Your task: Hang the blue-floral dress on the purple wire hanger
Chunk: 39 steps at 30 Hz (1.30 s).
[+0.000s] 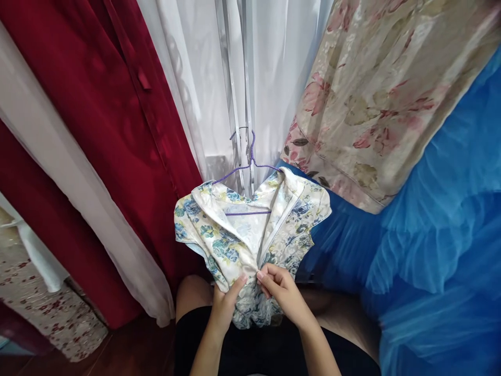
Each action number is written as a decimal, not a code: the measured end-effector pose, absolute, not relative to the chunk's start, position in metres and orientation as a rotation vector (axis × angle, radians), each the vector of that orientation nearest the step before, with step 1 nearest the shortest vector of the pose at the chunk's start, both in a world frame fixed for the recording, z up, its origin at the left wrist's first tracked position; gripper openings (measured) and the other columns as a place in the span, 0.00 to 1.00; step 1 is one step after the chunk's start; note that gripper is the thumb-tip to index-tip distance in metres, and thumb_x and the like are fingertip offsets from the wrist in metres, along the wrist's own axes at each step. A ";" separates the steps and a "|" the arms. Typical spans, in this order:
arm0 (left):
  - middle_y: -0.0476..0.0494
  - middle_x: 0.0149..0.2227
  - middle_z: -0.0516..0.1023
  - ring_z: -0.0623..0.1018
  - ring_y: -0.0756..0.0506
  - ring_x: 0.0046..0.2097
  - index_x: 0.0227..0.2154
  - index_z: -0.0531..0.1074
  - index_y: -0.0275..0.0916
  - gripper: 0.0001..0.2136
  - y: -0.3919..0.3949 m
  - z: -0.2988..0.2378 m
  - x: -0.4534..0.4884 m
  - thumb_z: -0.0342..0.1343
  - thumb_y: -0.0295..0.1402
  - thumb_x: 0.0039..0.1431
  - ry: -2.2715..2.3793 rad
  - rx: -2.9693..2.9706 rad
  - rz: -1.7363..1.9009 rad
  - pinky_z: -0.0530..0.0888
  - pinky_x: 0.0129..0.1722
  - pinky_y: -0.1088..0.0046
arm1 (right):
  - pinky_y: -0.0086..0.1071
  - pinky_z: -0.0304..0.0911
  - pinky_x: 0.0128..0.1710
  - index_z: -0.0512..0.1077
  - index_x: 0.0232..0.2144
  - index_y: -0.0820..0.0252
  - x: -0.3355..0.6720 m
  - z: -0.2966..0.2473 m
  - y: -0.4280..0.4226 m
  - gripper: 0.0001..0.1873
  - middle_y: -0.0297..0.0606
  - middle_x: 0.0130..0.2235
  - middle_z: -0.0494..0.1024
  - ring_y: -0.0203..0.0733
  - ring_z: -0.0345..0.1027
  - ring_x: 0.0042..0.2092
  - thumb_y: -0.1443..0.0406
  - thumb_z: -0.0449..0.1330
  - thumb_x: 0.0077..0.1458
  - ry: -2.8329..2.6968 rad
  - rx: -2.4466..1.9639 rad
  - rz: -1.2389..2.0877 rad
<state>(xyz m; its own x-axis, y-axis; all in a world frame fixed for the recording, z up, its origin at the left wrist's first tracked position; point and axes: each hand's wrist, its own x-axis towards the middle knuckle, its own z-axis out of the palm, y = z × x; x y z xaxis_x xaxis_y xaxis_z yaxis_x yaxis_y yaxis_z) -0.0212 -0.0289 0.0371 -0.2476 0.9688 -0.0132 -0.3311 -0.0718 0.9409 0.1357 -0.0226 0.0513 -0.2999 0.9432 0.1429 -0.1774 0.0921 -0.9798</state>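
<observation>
A white dress with blue and yellow-green flowers [225, 245] hangs on a purple hanger [235, 171] in front of me. Its zipper opening spreads in a V from the neck, and the hanger's lower bar shows inside. My right hand [279, 290] is closed, thumb and forefinger pinching the fabric at the bottom of the V; the zipper pull itself is too small to make out. My left hand [230, 297] grips the cloth just left of that spot, its thumb on top and its other fingers hidden. The dress's lower part bunches over my lap.
Red fabric [129, 209] and a pale drape [90, 177] hang on the left. White cloth with loose ribbons [235, 78] hangs behind the hanger. To the right are a beige floral garment [368, 115] and ruffled blue tulle [438, 245]. Dark floor [136, 344] shows at lower left.
</observation>
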 end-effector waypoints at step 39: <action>0.50 0.26 0.65 0.69 0.48 0.29 0.25 0.60 0.41 0.08 -0.042 0.026 -0.007 0.48 0.22 0.58 1.335 2.109 1.175 0.62 0.31 0.73 | 0.27 0.39 0.18 0.76 0.26 0.64 0.136 0.224 0.074 0.15 0.25 0.16 0.60 0.27 0.46 0.18 0.56 0.67 0.49 -1.084 -0.647 1.222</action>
<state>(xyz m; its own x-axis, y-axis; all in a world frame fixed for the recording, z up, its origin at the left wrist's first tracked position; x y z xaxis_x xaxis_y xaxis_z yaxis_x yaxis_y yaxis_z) -0.0066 -0.0418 0.0256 0.1989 0.8723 0.4467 0.5539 -0.4761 0.6830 0.1363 0.0745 0.2241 -0.0241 0.9528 0.3025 -0.4142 0.2659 -0.8705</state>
